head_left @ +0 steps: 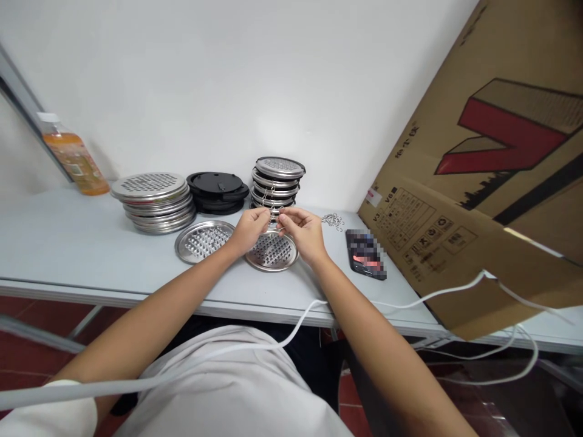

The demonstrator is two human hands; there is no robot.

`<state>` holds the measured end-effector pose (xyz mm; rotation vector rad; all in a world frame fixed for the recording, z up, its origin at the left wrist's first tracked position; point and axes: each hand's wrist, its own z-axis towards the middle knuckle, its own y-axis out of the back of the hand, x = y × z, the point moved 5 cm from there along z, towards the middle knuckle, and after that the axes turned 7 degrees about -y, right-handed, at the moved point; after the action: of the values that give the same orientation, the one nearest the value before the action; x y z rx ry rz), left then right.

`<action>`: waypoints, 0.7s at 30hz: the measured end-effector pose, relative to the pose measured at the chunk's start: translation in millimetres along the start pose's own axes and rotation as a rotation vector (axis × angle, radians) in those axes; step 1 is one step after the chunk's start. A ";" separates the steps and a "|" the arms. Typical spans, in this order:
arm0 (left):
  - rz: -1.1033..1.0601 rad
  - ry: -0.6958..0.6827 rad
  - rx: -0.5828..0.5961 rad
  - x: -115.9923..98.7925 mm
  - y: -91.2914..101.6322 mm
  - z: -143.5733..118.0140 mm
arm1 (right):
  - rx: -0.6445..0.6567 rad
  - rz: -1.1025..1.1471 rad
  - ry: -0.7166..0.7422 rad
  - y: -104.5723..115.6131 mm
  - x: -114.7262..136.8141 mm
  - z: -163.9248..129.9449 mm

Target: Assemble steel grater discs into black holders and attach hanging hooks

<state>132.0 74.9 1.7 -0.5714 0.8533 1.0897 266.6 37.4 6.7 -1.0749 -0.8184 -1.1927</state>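
Shiny steel is all over this tabletop (68,255). The left hand (249,229) and the right hand (304,233) meet near the middle of it, fingers pinched narrow on a small ring (274,212) held between them. Right under the hands lies a round disc (272,252) full of holes, and a second disc (200,241) lies just beside it on the left. Near the back edge stand three piles: a wide steel stack (155,200), a pile of black lids (217,191), and a tall stack (277,180) behind the hands. A small heap of rings (333,220) lies to the right, near a phone (365,254). A bottle (73,156) of orange drink stands at the back left corner. A big box (478,182) leans over the right edge.
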 end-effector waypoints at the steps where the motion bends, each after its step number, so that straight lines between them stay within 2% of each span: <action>1: 0.001 0.005 0.012 0.2 -0.7 -0.3 | 0.002 -0.005 0.007 -0.2 0.5 -0.1; 16: 0.009 0.081 0.093 2.7 -4.3 -4.1 | -0.018 -0.184 0.128 -1.4 2.0 -7.2; 21: -0.011 0.112 0.141 1.7 -8.0 -5.2 | -0.046 -0.345 0.223 1.1 2.0 -8.7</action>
<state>138.2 68.8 -2.7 -0.5226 1.0145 0.9856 267.7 28.6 5.6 -0.8371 -0.8242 -1.5972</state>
